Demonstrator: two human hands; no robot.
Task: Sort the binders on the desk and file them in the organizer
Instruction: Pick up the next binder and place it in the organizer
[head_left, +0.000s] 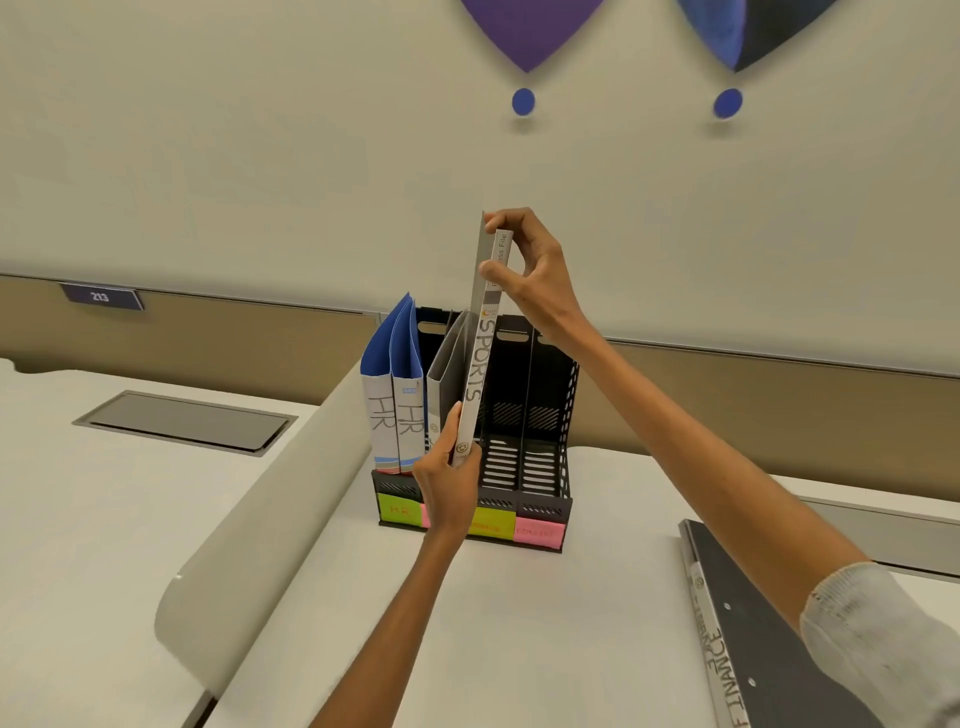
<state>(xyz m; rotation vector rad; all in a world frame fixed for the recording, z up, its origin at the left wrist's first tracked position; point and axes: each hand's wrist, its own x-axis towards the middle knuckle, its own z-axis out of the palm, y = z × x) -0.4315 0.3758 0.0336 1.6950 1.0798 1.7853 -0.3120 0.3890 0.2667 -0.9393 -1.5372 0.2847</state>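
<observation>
I have the SPORTS binder held upright at the front of the organizer, spine toward me and its top tipped slightly right. My left hand grips its lower end, with the thumb lying up the spine's left edge and the other fingers curled round the foot. My right hand pinches the top, thumb on the spine and fingers hooked over the upper edge. The foot sits about level with the organizer's front lip, in line with the second slot from the left. I cannot tell whether it is inside that slot.

Just left of my left fingers, in that same slot, stands a grey binder with its covers splayed apart at the top. My hand hides its spine label. Further left, the first slot holds two HR binders with blue covers, upright and side by side. Right of my fingers, the other two slots show their slatted floors and back wall.

Below my left fingers, sticky labels run along the organizer's front. The first is green and marked HR, the next is pink and mostly behind my wrist, then come yellow and pink with writing too faint to read.

The organizer stands on the white table. Well right of my fingers and nearer to me, a FINANCE binder lies flat on the table, partly under my right forearm.
</observation>
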